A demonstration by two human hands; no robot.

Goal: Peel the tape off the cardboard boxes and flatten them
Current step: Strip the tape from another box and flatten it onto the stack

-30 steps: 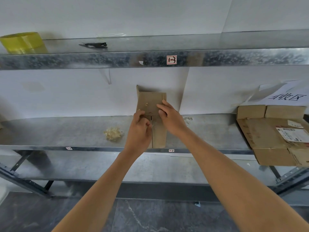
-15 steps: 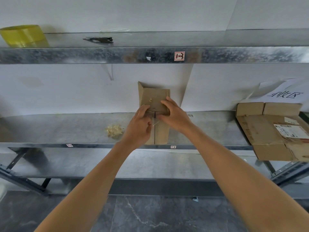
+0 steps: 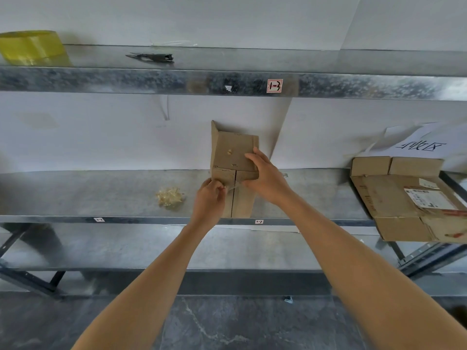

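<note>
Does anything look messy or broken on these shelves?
Yes. A crumpled tape wad lies loose on the middle shelf, left of the small box. At the right, the flattened cardboard juts out past the shelf's front edge, and its label looks wrinkled.

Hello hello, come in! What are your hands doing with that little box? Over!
Left hand pinches tape strip on small box. Right hand holds box steady on shelf. Tape wad lies left, apart.
</note>
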